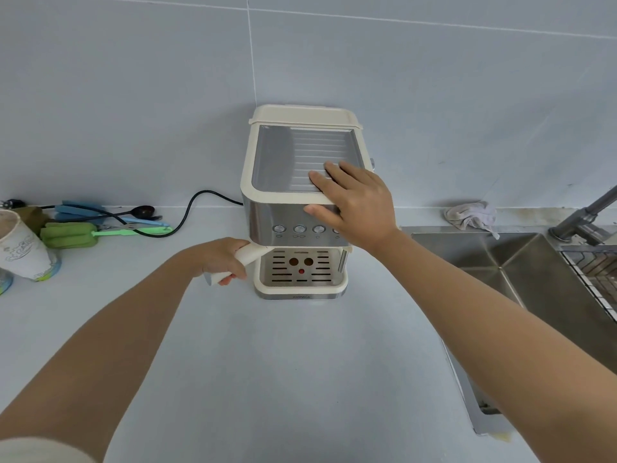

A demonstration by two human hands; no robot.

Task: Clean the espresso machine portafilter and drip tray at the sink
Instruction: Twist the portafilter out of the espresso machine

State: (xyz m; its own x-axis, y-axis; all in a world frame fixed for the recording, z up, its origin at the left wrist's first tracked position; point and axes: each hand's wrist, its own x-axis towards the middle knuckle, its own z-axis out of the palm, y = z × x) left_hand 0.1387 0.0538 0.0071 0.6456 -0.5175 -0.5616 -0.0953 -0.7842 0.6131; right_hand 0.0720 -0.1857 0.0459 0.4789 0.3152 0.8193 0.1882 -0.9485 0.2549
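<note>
Gripping portafilter handle (247,260), left hand (223,259); right hand (358,202) flat over machine (267,215) front edge.

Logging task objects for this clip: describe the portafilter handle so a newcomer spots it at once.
Find the cream espresso machine left of the sink. Below its round buttons the portafilter handle juts to the lower left, gripped by the left hand. Unlike the slotted drip tray beside it, it is a plain cream bar.
</note>
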